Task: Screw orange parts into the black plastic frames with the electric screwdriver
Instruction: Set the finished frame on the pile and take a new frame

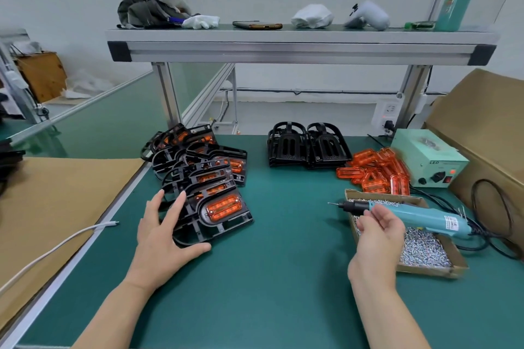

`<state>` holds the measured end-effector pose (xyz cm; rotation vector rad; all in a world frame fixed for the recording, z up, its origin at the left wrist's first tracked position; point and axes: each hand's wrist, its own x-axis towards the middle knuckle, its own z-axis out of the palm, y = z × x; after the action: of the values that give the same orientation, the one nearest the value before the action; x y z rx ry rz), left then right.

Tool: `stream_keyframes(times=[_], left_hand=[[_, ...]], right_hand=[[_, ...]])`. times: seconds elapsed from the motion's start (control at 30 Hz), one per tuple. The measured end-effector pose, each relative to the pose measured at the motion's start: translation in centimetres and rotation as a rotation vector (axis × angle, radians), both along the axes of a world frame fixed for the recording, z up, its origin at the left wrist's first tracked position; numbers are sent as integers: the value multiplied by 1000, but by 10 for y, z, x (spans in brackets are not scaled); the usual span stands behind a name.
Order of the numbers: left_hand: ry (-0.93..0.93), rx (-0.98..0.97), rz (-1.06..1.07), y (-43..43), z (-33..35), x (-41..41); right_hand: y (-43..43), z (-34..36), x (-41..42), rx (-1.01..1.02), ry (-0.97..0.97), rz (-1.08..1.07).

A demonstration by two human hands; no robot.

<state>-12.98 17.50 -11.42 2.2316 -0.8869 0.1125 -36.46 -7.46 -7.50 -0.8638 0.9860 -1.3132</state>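
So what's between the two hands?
Head view: the left hand touches a black frame holding an orange part; from there to the right hand, gripping the screwdriver, only bare green mat.

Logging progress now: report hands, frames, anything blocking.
Left hand flat on nearest fitted frame. Right hand grips electric screwdriver above screw box. Empty black frames and loose orange parts untouched at the back. Nothing in the way.
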Motion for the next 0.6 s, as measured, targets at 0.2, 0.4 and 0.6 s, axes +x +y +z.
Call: stream_keyframes(times=[0.2,0.4,0.6], left_hand=[[-36,30,4,-1,3,-6],[-94,29,-8,0,0,-8],[-35,-2,-9,1,-2,-4]], right_hand=[[-1,-10,1,-99,33,3],[13,-13,7,-251,90,83],[47,-20,73,-799,779,956]])
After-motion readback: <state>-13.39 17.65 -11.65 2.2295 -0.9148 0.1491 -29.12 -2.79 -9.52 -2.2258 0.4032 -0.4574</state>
